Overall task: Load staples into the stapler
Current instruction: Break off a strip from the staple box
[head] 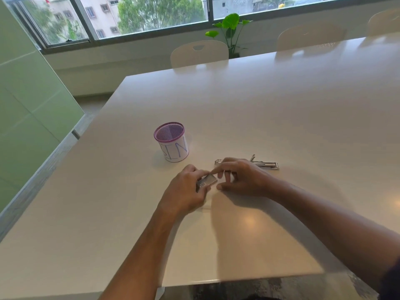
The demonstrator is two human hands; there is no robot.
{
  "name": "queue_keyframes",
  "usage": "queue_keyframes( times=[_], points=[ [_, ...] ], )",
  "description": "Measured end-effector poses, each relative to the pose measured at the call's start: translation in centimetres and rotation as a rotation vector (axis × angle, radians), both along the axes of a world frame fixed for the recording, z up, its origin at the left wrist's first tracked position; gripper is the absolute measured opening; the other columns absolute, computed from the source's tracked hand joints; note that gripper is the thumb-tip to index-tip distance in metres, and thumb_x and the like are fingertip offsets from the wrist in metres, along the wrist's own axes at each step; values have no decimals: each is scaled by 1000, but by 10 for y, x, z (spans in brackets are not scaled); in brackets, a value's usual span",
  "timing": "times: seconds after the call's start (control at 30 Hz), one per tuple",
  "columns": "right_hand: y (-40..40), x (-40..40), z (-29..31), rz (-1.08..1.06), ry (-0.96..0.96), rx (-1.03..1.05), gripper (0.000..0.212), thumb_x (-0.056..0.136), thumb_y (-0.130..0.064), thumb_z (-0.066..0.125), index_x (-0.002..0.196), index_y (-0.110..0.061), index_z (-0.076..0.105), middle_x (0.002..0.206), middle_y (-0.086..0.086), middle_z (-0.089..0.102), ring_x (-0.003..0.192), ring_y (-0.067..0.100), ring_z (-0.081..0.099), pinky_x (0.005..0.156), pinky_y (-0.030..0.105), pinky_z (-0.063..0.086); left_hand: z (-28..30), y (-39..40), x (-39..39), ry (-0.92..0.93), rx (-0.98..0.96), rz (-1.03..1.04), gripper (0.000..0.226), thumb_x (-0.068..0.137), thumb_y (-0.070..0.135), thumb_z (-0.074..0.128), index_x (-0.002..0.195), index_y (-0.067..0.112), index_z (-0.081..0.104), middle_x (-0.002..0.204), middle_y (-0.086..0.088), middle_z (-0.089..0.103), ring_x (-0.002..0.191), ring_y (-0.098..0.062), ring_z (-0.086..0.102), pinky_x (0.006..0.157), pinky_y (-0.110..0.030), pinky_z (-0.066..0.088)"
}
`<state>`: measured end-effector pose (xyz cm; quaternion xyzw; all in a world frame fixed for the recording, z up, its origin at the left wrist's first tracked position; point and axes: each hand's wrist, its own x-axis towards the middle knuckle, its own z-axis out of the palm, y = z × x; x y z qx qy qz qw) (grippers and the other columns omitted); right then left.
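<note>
Two hands at work on the white table [281, 105]. Left hand [186, 191] closed around a small grey staple box [206, 181], held just above the surface. Right hand [240, 177] half curled, forefinger resting on the box's near end, holding nothing of its own. Stapler [267, 164] lying opened flat just beyond the right hand, partly hidden by it. Purple mesh pen cup [171, 141] off to the left, clear of everything. Probably opening the box: best to grip firmly, slide gently, keep level to avoid spilling strips. Contents of box not visible.
</note>
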<state>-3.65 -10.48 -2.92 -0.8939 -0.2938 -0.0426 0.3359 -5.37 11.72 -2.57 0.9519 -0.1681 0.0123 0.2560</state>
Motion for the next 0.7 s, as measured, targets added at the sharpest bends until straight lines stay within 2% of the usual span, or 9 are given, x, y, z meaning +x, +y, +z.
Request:
queue_keyframes(
  times=[0.07,0.17,0.37,0.53,0.7],
  points=[
    [0,-5,-4,-70,3,58,38,82,-26,87,118,-20,75,99,-7,68,73,-1,59,69,5,39,-2,2,1,-26,-36,-32,38,91,33,73,128,32,70,110,11,61,94,-11,64,87,-36,59],
    [2,-9,-6,-119,-5,86,39,79,-28,89,115,-21,76,97,-7,68,70,-7,58,66,2,37,-4,4,2,-56,-66,-60,34,89,30,74,123,32,74,108,15,63,90,-7,64,85,-35,58],
    [3,-10,-6,-179,2,122,35,72,-36,95,102,-25,81,87,-11,68,68,-9,59,62,3,39,-7,9,5,-30,-183,-49,32,84,18,81,116,27,79,105,15,68,88,-2,67,83,-26,59],
    [1,-6,-8,-217,51,164,23,70,-29,94,89,-28,82,83,-10,70,71,-3,62,63,6,40,-9,12,7,20,-316,-15,34,81,8,84,112,22,81,101,11,70,88,-3,67,76,-12,50],
    [0,-5,-10,-217,51,181,19,71,-26,92,86,-27,80,81,-11,70,72,-1,64,63,5,41,-11,15,8,67,-376,-11,34,82,11,85,112,26,81,103,12,69,89,-10,68,78,-20,55]
  ],
)
